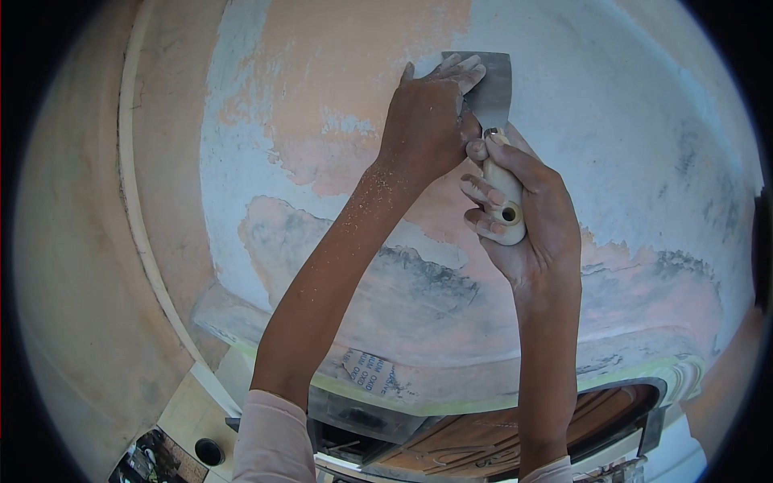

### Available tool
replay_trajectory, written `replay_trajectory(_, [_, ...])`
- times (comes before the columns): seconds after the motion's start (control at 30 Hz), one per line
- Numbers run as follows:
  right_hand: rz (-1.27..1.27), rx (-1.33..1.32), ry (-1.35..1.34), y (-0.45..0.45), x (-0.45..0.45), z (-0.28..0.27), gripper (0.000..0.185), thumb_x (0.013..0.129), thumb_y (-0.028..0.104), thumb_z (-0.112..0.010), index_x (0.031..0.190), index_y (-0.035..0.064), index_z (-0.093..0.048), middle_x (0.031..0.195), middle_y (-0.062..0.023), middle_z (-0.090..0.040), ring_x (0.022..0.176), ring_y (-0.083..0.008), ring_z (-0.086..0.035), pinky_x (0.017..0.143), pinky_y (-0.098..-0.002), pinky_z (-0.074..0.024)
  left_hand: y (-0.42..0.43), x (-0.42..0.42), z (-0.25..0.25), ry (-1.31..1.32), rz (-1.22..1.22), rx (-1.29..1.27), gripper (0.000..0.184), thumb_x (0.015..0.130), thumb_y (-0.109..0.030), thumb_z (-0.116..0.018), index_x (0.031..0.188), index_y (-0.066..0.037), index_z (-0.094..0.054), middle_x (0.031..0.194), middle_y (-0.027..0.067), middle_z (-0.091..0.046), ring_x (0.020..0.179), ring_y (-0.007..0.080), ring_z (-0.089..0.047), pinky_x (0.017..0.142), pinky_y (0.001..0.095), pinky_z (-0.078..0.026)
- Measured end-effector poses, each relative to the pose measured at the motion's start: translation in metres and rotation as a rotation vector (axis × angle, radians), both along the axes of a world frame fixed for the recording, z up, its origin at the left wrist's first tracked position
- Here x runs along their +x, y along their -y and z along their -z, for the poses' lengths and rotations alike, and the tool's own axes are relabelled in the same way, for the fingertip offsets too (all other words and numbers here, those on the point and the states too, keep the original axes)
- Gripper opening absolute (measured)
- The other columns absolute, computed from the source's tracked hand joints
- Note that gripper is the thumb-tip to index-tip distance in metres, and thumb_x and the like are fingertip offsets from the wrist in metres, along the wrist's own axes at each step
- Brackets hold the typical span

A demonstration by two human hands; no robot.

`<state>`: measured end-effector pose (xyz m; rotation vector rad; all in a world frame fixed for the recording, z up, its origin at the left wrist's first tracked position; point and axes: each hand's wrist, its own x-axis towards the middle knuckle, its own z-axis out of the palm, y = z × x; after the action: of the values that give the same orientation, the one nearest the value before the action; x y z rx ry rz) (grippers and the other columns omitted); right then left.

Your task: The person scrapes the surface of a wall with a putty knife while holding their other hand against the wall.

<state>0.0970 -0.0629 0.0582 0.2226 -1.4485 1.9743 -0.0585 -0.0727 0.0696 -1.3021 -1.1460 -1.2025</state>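
Note:
My right hand [527, 193] is closed around the cream handle of a putty knife [493, 88], whose wide metal blade points up against the wall. On the blade's left side lies my left hand [427, 113], its dusty fingers reaching across the metal and its thumb down near the handle. The fingers look partly spread; whether they grip the blade is unclear. Behind both hands the wall [338, 209] shows patches of white, peach and pink with ragged peeled edges. Pale dust specks cover my left forearm.
Printed sandpaper [370, 372] rests on the ledge below the wall. Beneath are a carved wooden door [459, 439] and a pale green moulding [483, 402]. A dark round container [209, 452] stands at the lower left, beside cluttered items. A raised strip [138, 217] runs along the left.

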Motion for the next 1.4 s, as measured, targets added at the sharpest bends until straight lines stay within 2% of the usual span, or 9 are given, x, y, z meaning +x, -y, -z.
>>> replay_trajectory(0.1, [0.072, 0.050, 0.023, -0.007, 0.001, 0.024, 0.024, 0.092, 0.010, -0.048, 0.115, 0.0021, -0.046, 0.086, -0.0021, -0.050, 0.050, -0.0039, -0.042, 0.033, -0.0176, -0.0318, -0.009, 0.003, 0.022, -0.081, -0.080, 0.082, 0.050, 0.069, -0.004, -0.064, 0.119, -0.002, -0.062, 0.126, 0.0151, -0.059, 0.116, 0.0299, -0.056, 0.111, 0.0509, -0.026])
replay_trajectory(0.3, [0.027, 0.054, 0.005, -0.005, -0.008, -0.013, 0.017, 0.091, 0.009, -0.051, 0.106, 0.0015, -0.049, 0.083, -0.0019, -0.051, 0.051, -0.0040, -0.043, 0.035, -0.0174, -0.0327, 0.003, -0.004, -0.015, 0.081, 0.065, -0.015, 0.053, 0.069, -0.004, -0.065, 0.122, -0.003, -0.060, 0.130, 0.0139, -0.057, 0.122, 0.0281, -0.052, 0.112, 0.0514, -0.025])
replay_trajectory(0.37, [0.052, 0.030, 0.001, 0.000, 0.002, 0.006, 0.013, 0.091, 0.009, -0.052, 0.102, 0.0015, -0.049, 0.080, -0.0021, -0.052, 0.051, -0.0040, -0.042, 0.036, -0.0173, -0.0331, -0.004, 0.002, 0.008, -0.015, -0.054, 0.036, 0.052, 0.070, -0.005, -0.064, 0.121, -0.003, -0.060, 0.128, 0.0141, -0.058, 0.120, 0.0287, -0.053, 0.112, 0.0505, -0.026])
replay_trajectory(0.63, [-0.016, 0.031, -0.027, 0.001, -0.009, -0.013, 0.018, 0.091, 0.007, -0.050, 0.108, 0.0023, -0.048, 0.083, -0.0023, -0.051, 0.052, -0.0042, -0.044, 0.035, -0.0176, -0.0322, 0.005, -0.007, -0.016, 0.063, 0.043, -0.029, 0.051, 0.071, -0.005, -0.062, 0.122, -0.004, -0.060, 0.130, 0.0124, -0.057, 0.123, 0.0273, -0.051, 0.112, 0.0506, -0.026])
replay_trajectory(0.73, [0.054, 0.032, 0.009, 0.000, -0.003, 0.013, 0.014, 0.090, 0.007, -0.051, 0.103, 0.0022, -0.048, 0.083, -0.0022, -0.052, 0.053, -0.0044, -0.043, 0.037, -0.0175, -0.0330, -0.003, -0.006, 0.009, -0.099, -0.122, 0.077, 0.048, 0.071, -0.006, -0.064, 0.119, -0.003, -0.062, 0.123, 0.0129, -0.061, 0.114, 0.0302, -0.057, 0.110, 0.0482, -0.028])
replay_trajectory(0.87, [0.012, 0.096, 0.003, -0.002, -0.016, -0.023, 0.019, 0.091, 0.007, -0.048, 0.110, 0.0021, -0.048, 0.084, -0.0019, -0.051, 0.052, -0.0046, -0.043, 0.037, -0.0177, -0.0341, 0.012, -0.016, -0.030, 0.056, -0.058, -0.031, 0.048, 0.072, -0.006, -0.062, 0.120, -0.004, -0.061, 0.126, 0.0104, -0.060, 0.116, 0.0272, -0.056, 0.110, 0.0492, -0.029])
replay_trajectory(1.07, [0.023, 0.089, 0.025, -0.001, -0.012, -0.001, 0.013, 0.091, 0.008, -0.052, 0.101, 0.0021, -0.049, 0.082, -0.0025, -0.052, 0.053, -0.0049, -0.043, 0.037, -0.0181, -0.0332, 0.003, -0.015, -0.004, -0.134, -0.142, 0.142, 0.044, 0.071, -0.010, -0.065, 0.115, -0.003, -0.064, 0.117, 0.0118, -0.065, 0.102, 0.0315, -0.062, 0.106, 0.0464, -0.034])
replay_trajectory(1.27, [-0.017, 0.086, 0.021, 0.003, -0.018, -0.034, 0.017, 0.092, 0.009, -0.049, 0.108, 0.0013, -0.050, 0.083, -0.0020, -0.050, 0.053, -0.0046, -0.043, 0.037, -0.0176, -0.0340, 0.017, -0.016, -0.035, 0.049, -0.036, -0.036, 0.050, 0.071, -0.008, -0.064, 0.121, -0.004, -0.061, 0.127, 0.0111, -0.059, 0.115, 0.0281, -0.057, 0.109, 0.0488, -0.031])
replay_trajectory(1.4, [0.029, 0.118, 0.037, -0.003, -0.017, -0.010, 0.009, 0.093, 0.009, -0.049, 0.099, 0.0029, -0.049, 0.081, -0.0027, -0.050, 0.054, -0.0049, -0.043, 0.037, -0.0176, -0.0334, -0.001, -0.021, -0.014, -0.155, -0.183, 0.191, 0.044, 0.071, -0.008, -0.064, 0.114, -0.003, -0.065, 0.117, 0.0133, -0.064, 0.104, 0.0314, -0.062, 0.107, 0.0469, -0.034])
